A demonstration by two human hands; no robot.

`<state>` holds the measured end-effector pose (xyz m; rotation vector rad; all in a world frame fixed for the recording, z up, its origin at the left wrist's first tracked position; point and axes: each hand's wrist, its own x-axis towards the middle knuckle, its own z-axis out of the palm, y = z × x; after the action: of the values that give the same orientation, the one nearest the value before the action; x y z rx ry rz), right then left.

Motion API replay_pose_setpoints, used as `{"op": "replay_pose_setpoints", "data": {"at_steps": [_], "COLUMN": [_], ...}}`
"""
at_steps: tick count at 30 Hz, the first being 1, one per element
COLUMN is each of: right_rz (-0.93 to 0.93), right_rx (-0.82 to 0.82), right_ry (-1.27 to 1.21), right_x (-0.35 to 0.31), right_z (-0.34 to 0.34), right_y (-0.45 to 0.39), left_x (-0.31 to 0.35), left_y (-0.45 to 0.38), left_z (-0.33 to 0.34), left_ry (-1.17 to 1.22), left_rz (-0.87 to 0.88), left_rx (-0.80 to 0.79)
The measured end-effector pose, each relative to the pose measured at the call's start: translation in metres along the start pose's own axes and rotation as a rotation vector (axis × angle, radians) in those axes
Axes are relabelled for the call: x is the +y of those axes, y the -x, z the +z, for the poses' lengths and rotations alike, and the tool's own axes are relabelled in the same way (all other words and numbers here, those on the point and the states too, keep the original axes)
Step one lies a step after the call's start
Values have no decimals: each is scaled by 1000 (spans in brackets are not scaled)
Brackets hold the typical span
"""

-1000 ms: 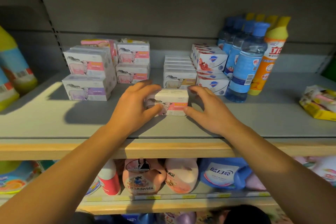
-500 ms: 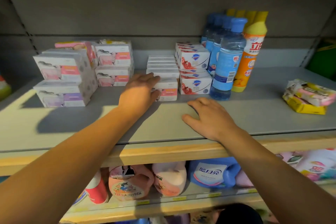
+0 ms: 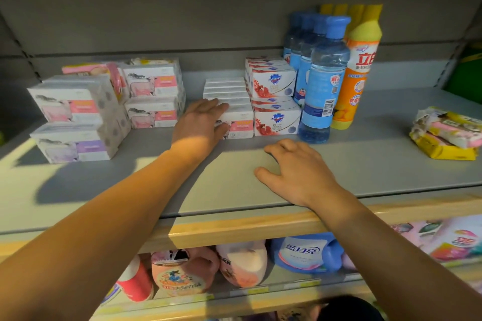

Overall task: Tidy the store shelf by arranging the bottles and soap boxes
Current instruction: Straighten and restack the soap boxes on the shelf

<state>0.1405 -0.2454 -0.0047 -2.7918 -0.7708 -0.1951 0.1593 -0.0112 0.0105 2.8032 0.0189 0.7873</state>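
A white soap box with a pink label (image 3: 240,125) stands at the front of a row of white soap boxes (image 3: 225,90) in the middle of the grey shelf (image 3: 234,185). My left hand (image 3: 199,125) lies against this box's left end, fingers over its top and thumb at its front. My right hand (image 3: 294,172) rests on the bare shelf in front of it, fingers loosely bent, holding nothing. Safeguard soap boxes (image 3: 275,101) are stacked right of the row. Blue-capped bottles (image 3: 320,78) and yellow-capped orange bottles (image 3: 357,65) stand further right.
Stacks of sheep-print soap boxes (image 3: 75,114) and more sheep-print boxes (image 3: 154,94) fill the left of the shelf. Yellow and pink soap packs (image 3: 446,133) lie at the far right. Detergent jugs (image 3: 307,253) sit on the shelf below the wooden edge (image 3: 234,227).
The pink-label box went from the shelf's front back against the row of white boxes, pushed by my left hand. My right hand let go and dropped flat onto the shelf.
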Motion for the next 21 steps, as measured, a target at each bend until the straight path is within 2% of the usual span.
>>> {"op": "replay_pose_setpoints", "data": {"at_steps": [4,7,10,13,17,21], "right_rz": [6,11,-3,-51,-141,-262], "right_rx": [-5,-5,4,46,127,120], "right_ry": [-20,-42,-71,-208,-357,-434], "right_x": [-2,-3,-4,-11,-45,-103], "right_z": [-3,-6,-8,-8,-6,-3], "right_y": [2,3,2,-2,-17,-45], "left_x": [2,1,-15,-41,-73,-105], "left_y": [-3,3,30,66,101,125], "left_z": [-10,-26,-46,-64,-85,-109], "left_ry": [-20,74,149,115,150,-42], "left_rz": [-2,-43,-46,-118,-210,-177], "left_rx": [-47,-57,-56,-66,-166,-262]}}
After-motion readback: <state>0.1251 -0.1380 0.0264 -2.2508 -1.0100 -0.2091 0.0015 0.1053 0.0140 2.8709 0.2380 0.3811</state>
